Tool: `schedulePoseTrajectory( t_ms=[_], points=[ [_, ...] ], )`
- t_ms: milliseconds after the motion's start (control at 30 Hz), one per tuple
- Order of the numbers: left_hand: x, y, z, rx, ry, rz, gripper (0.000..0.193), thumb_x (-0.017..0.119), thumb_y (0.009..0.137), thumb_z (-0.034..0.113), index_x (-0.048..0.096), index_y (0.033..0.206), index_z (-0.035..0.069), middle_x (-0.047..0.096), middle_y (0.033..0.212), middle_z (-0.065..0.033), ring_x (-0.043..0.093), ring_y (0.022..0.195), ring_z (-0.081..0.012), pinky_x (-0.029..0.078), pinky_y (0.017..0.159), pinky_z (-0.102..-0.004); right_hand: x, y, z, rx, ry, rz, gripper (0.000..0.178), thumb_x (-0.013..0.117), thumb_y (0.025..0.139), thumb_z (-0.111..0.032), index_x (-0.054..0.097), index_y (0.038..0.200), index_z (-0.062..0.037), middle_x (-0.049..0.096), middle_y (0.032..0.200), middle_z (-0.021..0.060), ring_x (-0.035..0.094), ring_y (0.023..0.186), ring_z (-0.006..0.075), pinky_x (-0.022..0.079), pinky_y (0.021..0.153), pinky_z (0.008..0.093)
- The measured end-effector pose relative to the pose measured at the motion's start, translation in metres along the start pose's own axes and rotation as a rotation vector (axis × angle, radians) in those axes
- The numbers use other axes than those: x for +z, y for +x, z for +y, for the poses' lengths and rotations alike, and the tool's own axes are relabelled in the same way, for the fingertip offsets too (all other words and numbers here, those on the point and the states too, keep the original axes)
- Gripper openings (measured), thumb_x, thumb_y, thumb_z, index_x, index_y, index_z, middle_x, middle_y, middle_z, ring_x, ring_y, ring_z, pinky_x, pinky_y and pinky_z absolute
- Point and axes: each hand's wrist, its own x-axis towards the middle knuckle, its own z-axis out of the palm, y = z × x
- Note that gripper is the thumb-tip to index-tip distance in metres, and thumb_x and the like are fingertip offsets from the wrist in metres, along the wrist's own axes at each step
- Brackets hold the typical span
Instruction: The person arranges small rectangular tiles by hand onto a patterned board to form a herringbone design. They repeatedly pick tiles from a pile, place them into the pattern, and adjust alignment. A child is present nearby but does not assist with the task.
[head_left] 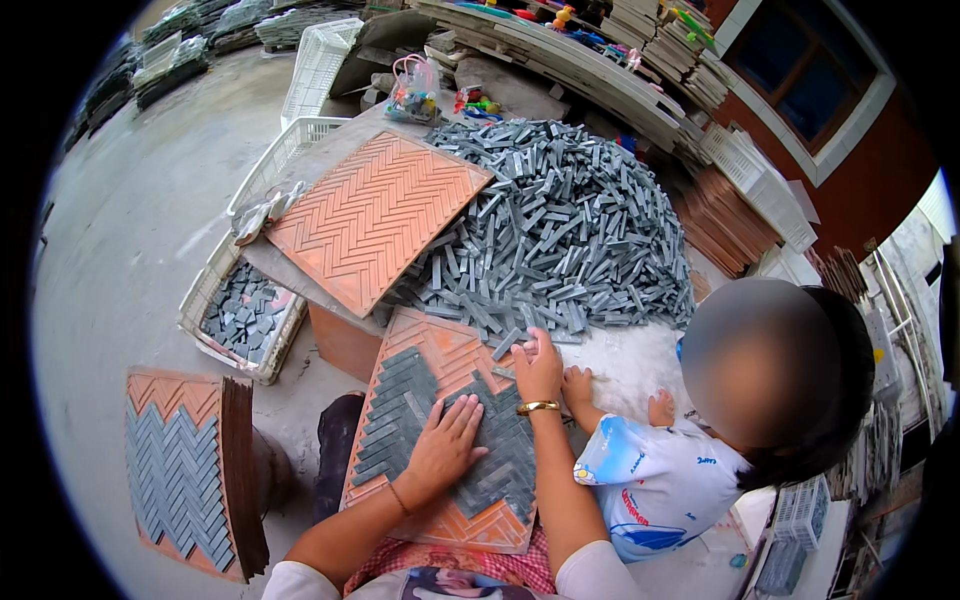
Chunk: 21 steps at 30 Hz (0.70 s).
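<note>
My left hand (449, 441) lies flat, fingers stretched, on grey stone strips (392, 425) set in a zigzag pattern in an orange herringbone mould tray (412, 328). The tray rests before me, its far end against the heap. My right hand (540, 367), with a gold bangle at the wrist, is by the tray's far right part. Its fingers are bent together on a grey stone strip (506, 344) at the near edge of a large heap of such strips (560, 230). Some of the tray's orange slots show bare at its far and near ends.
A person (650, 480) in a white printed top leans in at my right, a hand close to my right wrist. An unfilled orange mould (380, 215) lies left of the heap. At lower left, stacked moulds (180, 470) carry strips. A white basket (270, 370) holds grey chips.
</note>
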Motion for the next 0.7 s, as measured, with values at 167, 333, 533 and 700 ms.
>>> schedulePoseTrajectory(
  t_ms=[167, 333, 533, 700],
  points=[
    [-0.009, -0.001, 0.000, -0.009, -0.030, -0.036, 0.072, 0.058, 0.082, 0.044, 0.037, 0.137, 0.001, 0.034, 0.145, -0.0129, 0.030, 0.135, -0.0262, 0.020, 0.111, -0.0457, 0.012, 0.027, -0.005, 0.100, -0.077, -0.142, 0.028, 0.072, 0.074, -0.019, 0.061, 0.095, -0.0044, 0.060, 0.107, 0.0145, 0.059, 0.095, 0.0306, 0.047, 0.078, 0.0389],
    [-0.022, -0.019, -0.016, -0.097, -0.072, 0.020, 0.070, 0.058, 0.084, 0.042, 0.037, 0.137, 0.001, 0.032, 0.146, -0.0138, 0.028, 0.136, -0.0264, 0.019, 0.111, -0.0455, -0.003, 0.023, -0.003, 0.082, 0.393, -0.035, 0.011, 0.070, 0.076, -0.004, 0.062, 0.082, 0.0000, 0.063, 0.071, 0.0060, 0.056, 0.058, 0.0086, 0.048, 0.054, 0.0248],
    [-0.022, -0.024, -0.013, -0.100, -0.090, 0.030, 0.070, 0.059, 0.083, 0.040, 0.037, 0.136, -0.001, 0.032, 0.145, -0.0168, 0.029, 0.136, -0.0292, 0.022, 0.110, -0.0445, -0.021, -0.006, -0.022, 0.195, 0.652, -0.419, 0.004, 0.064, 0.082, -0.003, 0.062, 0.083, -0.0001, 0.062, 0.074, 0.0030, 0.058, 0.062, 0.0079, 0.050, 0.056, 0.0210],
    [-0.030, -0.021, -0.010, -0.172, -0.168, 0.124, 0.070, 0.063, 0.081, 0.035, 0.037, 0.132, -0.006, 0.033, 0.141, -0.0232, 0.032, 0.132, -0.0355, 0.026, 0.109, -0.0445, -0.007, -0.013, -0.010, -0.001, 0.565, -0.676, 0.009, 0.065, 0.078, 0.001, 0.062, 0.086, 0.0003, 0.064, 0.080, 0.0029, 0.060, 0.070, 0.0089, 0.050, 0.066, 0.0233]
  ],
)
